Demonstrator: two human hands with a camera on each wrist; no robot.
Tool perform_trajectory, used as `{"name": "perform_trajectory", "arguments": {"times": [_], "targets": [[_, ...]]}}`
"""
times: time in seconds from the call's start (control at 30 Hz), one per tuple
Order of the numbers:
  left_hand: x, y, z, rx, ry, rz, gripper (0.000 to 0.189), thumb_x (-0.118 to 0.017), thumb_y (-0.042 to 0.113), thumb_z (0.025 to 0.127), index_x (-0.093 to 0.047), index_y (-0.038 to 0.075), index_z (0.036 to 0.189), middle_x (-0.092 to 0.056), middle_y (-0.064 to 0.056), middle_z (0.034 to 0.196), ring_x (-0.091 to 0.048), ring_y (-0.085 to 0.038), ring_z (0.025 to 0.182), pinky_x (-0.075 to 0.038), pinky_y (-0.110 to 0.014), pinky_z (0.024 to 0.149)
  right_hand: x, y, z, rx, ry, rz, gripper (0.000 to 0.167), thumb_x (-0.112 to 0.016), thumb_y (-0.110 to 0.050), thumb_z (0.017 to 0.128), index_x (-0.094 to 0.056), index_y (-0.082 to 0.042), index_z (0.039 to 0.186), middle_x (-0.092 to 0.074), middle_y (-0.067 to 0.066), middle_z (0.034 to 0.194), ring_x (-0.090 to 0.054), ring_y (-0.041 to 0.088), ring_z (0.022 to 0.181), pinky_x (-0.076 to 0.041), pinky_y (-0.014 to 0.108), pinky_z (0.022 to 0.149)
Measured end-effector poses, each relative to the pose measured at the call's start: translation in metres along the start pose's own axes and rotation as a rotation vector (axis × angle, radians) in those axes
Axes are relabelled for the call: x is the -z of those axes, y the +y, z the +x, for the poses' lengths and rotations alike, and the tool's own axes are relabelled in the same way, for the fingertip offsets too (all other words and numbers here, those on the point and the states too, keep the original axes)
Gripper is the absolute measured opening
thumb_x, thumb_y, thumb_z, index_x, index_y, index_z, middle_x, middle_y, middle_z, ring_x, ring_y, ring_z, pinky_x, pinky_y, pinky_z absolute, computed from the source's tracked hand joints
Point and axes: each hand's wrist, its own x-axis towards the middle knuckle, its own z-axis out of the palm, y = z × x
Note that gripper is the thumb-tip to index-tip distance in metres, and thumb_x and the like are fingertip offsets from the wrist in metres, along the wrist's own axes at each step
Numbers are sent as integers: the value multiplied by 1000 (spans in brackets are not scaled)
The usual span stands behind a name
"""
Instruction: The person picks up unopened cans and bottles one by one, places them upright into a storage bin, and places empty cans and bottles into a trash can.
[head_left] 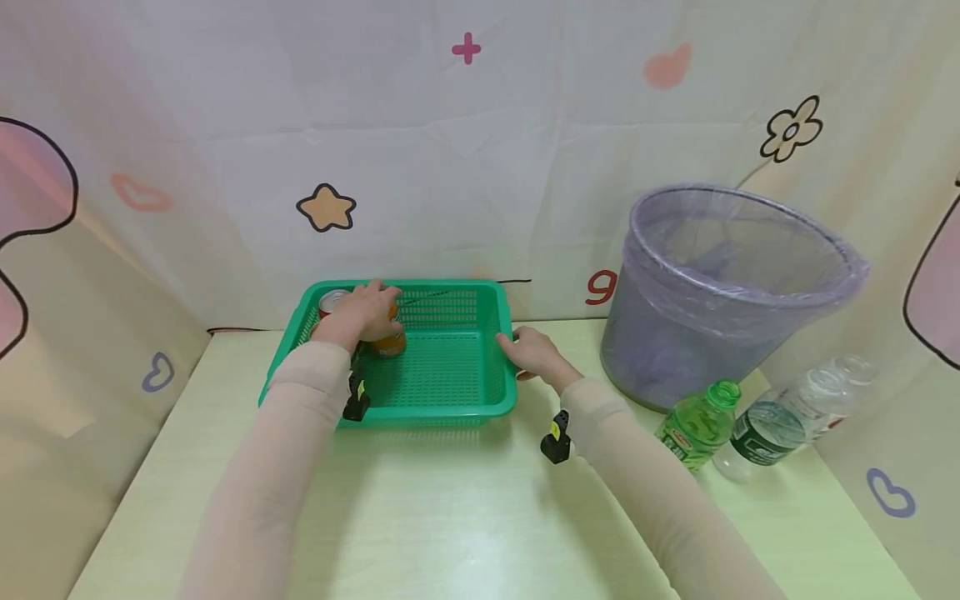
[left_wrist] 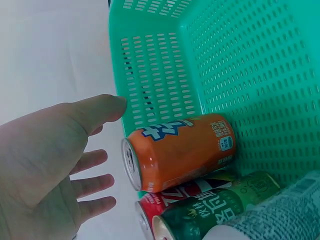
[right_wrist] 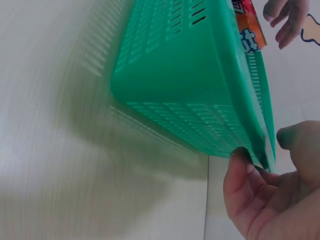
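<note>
A green plastic basket (head_left: 457, 410) stands on the table against the curtain. Above its left side hovers my left hand (left_wrist: 55, 155), fingers spread and holding nothing. Close to that hand an orange drink can (left_wrist: 182, 150) stands in the basket. Beside it are a red can (left_wrist: 150, 206), a green can (left_wrist: 212, 207) and a patterned item (left_wrist: 282, 215), partly cut off by the frame. At the basket's right side, my right hand (right_wrist: 280, 187) grips the rim, with the thumb on the inner side and fingers outside.
A grey bin (head_left: 660, 333) lined with a clear purplish bag stands at the back right. In front of it on the table are a green bottle (head_left: 697, 429) and clear plastic bottles (head_left: 780, 417). A patterned curtain (head_left: 480, 167) hangs behind the table.
</note>
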Motion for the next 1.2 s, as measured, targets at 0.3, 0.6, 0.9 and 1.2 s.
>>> {"name": "perform_trajectory", "arguments": {"times": [0.3, 0.6, 0.9, 1.2], "targets": [[-3, 8, -16, -108, 73, 101, 59, -55, 30, 91, -34, 10, 142, -35, -20, 141, -38, -40, 124, -41, -53, 94, 11, 6, -9, 92, 68, -138, 51, -39, -34, 96, -40, 0, 134, -61, 16, 108, -65, 27, 78, -54, 30, 62], [-14, 20, -24, -214, 165, 143, 59, -62, 30, 87, -40, 8, 138, -42, -17, 135, -43, -36, 122, -39, -49, 99, 14, 11, -18, 221, 129, -195, 38, -44, -29, 95, -49, -2, 122, -62, 13, 103, -60, 20, 70, -49, 32, 64], [-25, 35, -29, -268, 209, 137, 61, -64, 31, 86, -39, 13, 139, -42, -14, 136, -45, -34, 119, -46, -46, 91, 13, 15, -35, 405, 237, -182, 25, -48, -23, 95, -58, -7, 112, -64, 7, 96, -60, 20, 82, -50, 33, 68], [-39, 48, -28, -358, 304, 159, 61, -66, 31, 85, -41, 12, 137, -45, -12, 132, -50, -31, 112, -47, -42, 89, 12, 26, -50, 504, 236, -162, 18, -53, -17, 93, -63, -6, 104, -63, 4, 92, -58, 18, 83, -50, 34, 74]]}}
